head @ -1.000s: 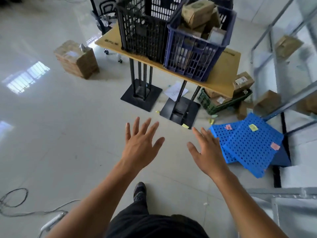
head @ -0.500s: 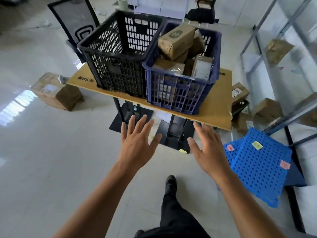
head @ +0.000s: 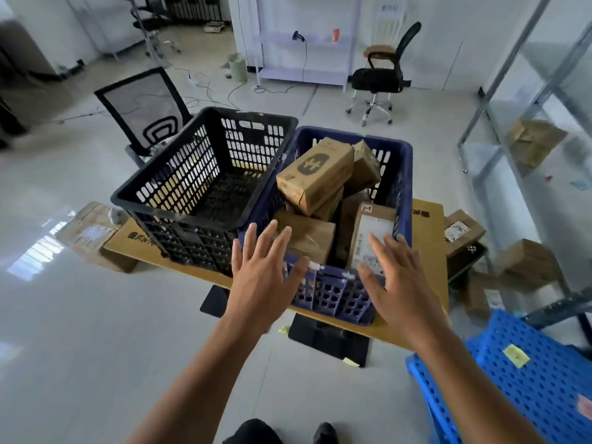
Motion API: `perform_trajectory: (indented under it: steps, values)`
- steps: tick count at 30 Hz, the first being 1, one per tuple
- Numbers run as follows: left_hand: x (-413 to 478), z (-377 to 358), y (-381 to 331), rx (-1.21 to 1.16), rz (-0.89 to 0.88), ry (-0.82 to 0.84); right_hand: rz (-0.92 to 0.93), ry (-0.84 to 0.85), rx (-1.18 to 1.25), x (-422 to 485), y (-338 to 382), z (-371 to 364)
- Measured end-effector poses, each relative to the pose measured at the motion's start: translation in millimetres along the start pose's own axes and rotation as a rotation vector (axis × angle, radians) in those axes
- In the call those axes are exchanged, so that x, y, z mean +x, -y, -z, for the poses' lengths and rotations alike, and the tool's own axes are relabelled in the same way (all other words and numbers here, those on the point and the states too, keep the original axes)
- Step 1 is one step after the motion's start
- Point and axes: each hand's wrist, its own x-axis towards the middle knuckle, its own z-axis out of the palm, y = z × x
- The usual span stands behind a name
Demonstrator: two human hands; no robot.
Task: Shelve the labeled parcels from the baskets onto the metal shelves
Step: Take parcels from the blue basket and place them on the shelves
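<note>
hands: our left hand [head: 259,277] and right hand [head: 400,283] hover spread flat, holding nothing, over the near rim of the blue basket [head: 333,296] on the table [head: 427,257] | parcels: cardboard boxes piled inside the basket, the labelled parcel [head: 373,238] nearest our right hand | handling: we judge them light and stiff, with slick taped faces, so we grip opposite sides | far right: metal shelves [head: 487,158]

Desk [head: 427,219] carries the blue basket [head: 336,293], heaped with brown cardboard parcels: logo box [head: 315,174] tilted on top, white-labelled parcel [head: 373,235] upright at its 5 o'clock. The black basket [head: 179,193] touches it at 9 o'clock. The metal shelves [head: 512,91] stand at 2 o'clock, with a shelved parcel [head: 533,141] on them.
</note>
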Motion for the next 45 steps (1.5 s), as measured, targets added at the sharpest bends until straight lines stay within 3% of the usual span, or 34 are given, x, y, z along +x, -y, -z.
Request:
perform_trajectory:
  steps: [6, 15, 20, 25, 30, 34, 39, 45]
  values:
    - [98, -1, 19, -0.072, -0.033, -0.004, 0.004, 0.001, -0.071, 80, 2, -28]
    - [220, -12, 32, -0.09, -0.203, 0.127, -0.26, 0.093, -0.185, 151, 8, -47]
    - [244, -33, 31, -0.068, -0.281, 0.223, -0.342, 0.087, -0.187, 155, -2, -64]
    - [245, -39, 27, -0.029, -0.3, 0.191, -0.351, 0.065, -0.188, 156, 0, -63]
    - [241, -32, 21, -0.073, -0.211, 0.173, -0.317, 0.051, -0.12, 159, 6, -51]
    - [218, -22, 18, -0.266, -0.126, 0.15, -0.231, 0.022, -0.054, 157, 12, -38]
    - [179, -14, 8, -0.712, -0.05, 0.081, -0.145, 0.033, 0.038, 144, 14, -20]
    - [125, -15, -1, -1.171, 0.079, 0.167, -0.014, 0.061, 0.445, 117, 14, -10]
